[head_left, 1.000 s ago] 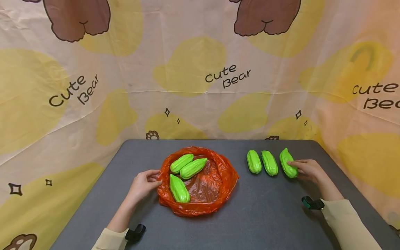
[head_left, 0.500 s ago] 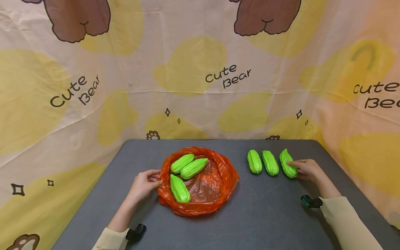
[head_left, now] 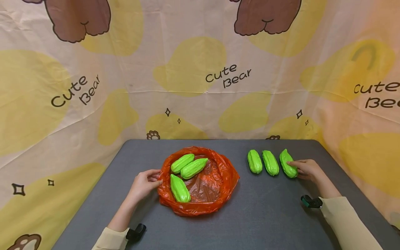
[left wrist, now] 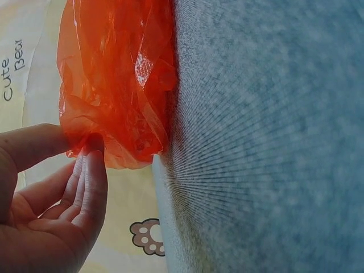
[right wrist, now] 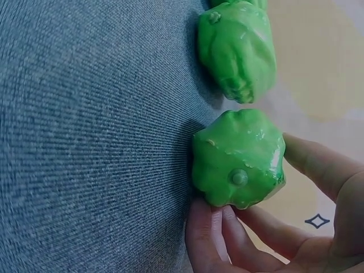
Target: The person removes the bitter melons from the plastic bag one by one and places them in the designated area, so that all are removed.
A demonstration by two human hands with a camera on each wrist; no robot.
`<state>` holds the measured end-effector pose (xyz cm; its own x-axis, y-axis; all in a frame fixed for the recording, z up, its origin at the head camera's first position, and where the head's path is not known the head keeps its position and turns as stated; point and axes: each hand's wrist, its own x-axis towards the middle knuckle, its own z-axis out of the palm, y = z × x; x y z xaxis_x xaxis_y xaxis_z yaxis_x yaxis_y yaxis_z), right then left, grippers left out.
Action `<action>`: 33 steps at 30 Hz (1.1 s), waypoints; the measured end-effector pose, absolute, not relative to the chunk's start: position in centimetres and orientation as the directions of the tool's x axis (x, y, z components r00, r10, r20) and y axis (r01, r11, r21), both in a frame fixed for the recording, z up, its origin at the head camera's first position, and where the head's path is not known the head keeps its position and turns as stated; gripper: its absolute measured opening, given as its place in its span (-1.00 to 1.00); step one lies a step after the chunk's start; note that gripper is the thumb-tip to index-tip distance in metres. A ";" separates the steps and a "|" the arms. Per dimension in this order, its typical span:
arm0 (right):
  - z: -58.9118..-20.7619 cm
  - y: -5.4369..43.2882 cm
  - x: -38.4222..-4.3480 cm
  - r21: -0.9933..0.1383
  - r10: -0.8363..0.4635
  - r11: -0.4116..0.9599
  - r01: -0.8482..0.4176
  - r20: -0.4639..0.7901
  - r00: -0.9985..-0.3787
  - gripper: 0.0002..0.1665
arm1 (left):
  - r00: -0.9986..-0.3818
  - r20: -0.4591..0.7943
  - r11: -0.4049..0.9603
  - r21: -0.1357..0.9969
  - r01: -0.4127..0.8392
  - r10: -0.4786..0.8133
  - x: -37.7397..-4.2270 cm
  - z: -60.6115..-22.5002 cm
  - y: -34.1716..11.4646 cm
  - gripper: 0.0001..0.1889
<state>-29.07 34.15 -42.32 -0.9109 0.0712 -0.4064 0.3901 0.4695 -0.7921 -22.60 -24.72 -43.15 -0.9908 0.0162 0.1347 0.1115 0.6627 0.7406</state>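
head view: right hand (head_left: 307,169) curled round rightmost green gourd (head_left: 288,163) of three in row on grey worktop (head_left: 265,215), gourd not yet lifted; left hand (head_left: 143,183) pinching rim of orange bag (head_left: 218,194), three gourds already inside. step looks like grasp before carrying gourd to bag; next move needs clean lift clear of neighbour just beside. right wrist view shows thumb and fingers (right wrist: 207,233) on opposite sides of gourd, hidden from head; left wrist view shows thumb and finger nipping plastic
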 end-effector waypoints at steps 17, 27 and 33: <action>-42.3 34.5 -28.9 -0.790 0.060 0.461 0.404 -0.426 -0.903 0.06 | -0.991 0.130 0.646 0.756 0.110 0.017 -22.5 -43.2 -24.8 -0.56; -42.0 35.4 -28.4 -0.829 0.043 0.424 0.363 -0.382 -0.923 0.04 | -0.991 0.132 0.648 0.754 0.110 0.014 -22.5 -43.1 -24.7 -0.56; -41.9 35.9 -28.1 -0.844 0.031 0.393 0.364 -0.383 -0.923 0.03 | -0.991 0.135 0.647 0.754 0.113 0.017 -22.5 -43.2 -24.7 -0.56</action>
<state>-28.14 35.89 -41.86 -0.9230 0.0314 -0.3834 0.3641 0.3931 -0.8443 -22.47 -24.71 -43.15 -0.9908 0.0169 0.1346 0.1134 0.6470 0.7540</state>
